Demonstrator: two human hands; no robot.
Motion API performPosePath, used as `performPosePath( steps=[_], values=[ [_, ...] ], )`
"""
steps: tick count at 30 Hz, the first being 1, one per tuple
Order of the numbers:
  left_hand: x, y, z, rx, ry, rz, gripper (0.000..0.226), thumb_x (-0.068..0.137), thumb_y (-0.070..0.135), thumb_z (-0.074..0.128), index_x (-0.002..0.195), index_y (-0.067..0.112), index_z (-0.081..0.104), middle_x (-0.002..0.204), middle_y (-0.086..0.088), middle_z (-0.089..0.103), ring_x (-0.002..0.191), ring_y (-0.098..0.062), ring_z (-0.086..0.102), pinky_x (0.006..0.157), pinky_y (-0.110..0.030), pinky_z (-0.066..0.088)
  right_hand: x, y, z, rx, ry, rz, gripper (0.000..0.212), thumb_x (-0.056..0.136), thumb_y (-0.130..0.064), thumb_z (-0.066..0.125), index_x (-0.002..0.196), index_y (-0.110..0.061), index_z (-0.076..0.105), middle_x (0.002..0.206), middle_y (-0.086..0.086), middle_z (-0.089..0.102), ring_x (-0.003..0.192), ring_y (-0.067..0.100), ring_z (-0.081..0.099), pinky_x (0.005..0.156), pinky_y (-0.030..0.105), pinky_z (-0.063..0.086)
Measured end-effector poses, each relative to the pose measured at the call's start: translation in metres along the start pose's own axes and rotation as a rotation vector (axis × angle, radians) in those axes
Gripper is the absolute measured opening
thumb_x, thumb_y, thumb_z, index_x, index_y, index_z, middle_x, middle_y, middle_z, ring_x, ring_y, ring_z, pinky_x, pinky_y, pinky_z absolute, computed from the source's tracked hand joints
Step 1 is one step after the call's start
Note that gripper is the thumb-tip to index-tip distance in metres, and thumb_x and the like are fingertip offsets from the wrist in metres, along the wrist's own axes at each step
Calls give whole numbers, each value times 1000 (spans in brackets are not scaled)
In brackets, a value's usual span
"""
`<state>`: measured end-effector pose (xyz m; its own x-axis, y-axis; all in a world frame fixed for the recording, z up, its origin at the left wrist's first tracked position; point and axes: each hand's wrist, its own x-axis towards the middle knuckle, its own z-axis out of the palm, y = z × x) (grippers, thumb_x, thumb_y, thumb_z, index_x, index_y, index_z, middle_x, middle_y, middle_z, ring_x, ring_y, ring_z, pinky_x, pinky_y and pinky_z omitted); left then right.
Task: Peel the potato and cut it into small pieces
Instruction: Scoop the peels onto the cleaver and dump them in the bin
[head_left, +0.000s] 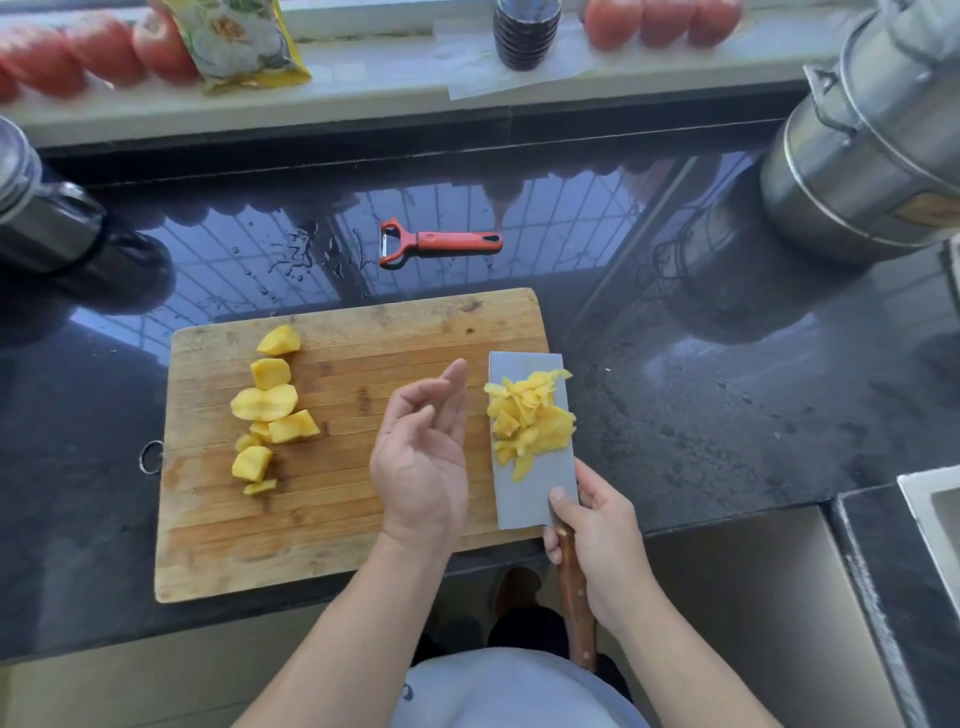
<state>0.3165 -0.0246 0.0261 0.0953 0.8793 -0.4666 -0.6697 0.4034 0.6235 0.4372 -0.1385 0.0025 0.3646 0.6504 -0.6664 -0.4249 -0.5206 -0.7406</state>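
A: Where is the potato sitting now?

B: It is lying in two lots. The potato chunks are lying in a loose column down the left side of the cutting board, running away from the person. The thin potato shavings are riding on the flat of the cleaver, at the board's right edge.

A: And the hands?

B: The right hand is gripping the cleaver's wooden handle, thumb lying on the blade, which is pointing straight away from the body. The left hand is hovering just beside the blade's left edge, palm up, fingers relaxed, holding nothing.

A: So which way is the next move going?

B: I am guessing the load on the blade is being carried off the board. The blade's long axis is running front to back, and the empty left hand is nearest the pile, so it is well placed to steady or sweep it. The chunks are lying well apart to the left.

A: The peeler?

B: The red peeler is resting on the wet tabletop beyond the board.
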Motion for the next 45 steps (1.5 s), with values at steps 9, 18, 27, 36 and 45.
performPosePath(
  steps=[9, 18, 27, 36, 45],
  values=[
    [14, 40, -56, 1340, 10, 337, 24, 102, 3, 55, 102, 22, 69, 101, 9, 70, 97, -4, 64, 93, -32, 57, 0, -7, -29, 0, 23, -22, 38, 104, -5, 49, 131, -27, 65, 95, 12, 71, 56, 21, 45, 47, 31, 38],
    [78, 13, -3, 2028, -407, 343, 15, 100, 22, 66, 112, 13, 68, 108, -5, 66, 107, -26, 59, 89, -37, 50, 4, -16, -49, -33, 23, -62, 37, 105, -6, 49, 134, -24, 63, 78, 12, 62, 56, 21, 43, 48, 33, 37],
    [63, 4, 10, 2356, -535, 478, 18, 93, -4, 58, 93, 14, 56, 96, -7, 58, 88, -26, 54, 70, -34, 41, 0, -16, -51, -35, 20, -53, 36, 105, -8, 48, 130, -27, 66, 76, 12, 62, 55, 21, 43, 49, 33, 39],
    [76, 24, 47, 1689, -587, 189, 10, 103, 21, 61, 93, 20, 60, 89, 7, 62, 81, -7, 55, 68, -17, 41, -2, -24, -47, -70, -20, -22, 38, 105, -9, 51, 133, -31, 63, 97, 9, 73, 57, 20, 47, 52, 33, 42],
    [103, 32, 64, 1977, -989, 452, 16, 98, 32, 70, 108, 42, 78, 103, 10, 57, 99, -14, 38, 86, -35, 29, -11, -33, -41, -109, -73, -7, 40, 104, -7, 50, 133, -32, 62, 97, 9, 74, 58, 20, 47, 52, 32, 42]
  ],
)
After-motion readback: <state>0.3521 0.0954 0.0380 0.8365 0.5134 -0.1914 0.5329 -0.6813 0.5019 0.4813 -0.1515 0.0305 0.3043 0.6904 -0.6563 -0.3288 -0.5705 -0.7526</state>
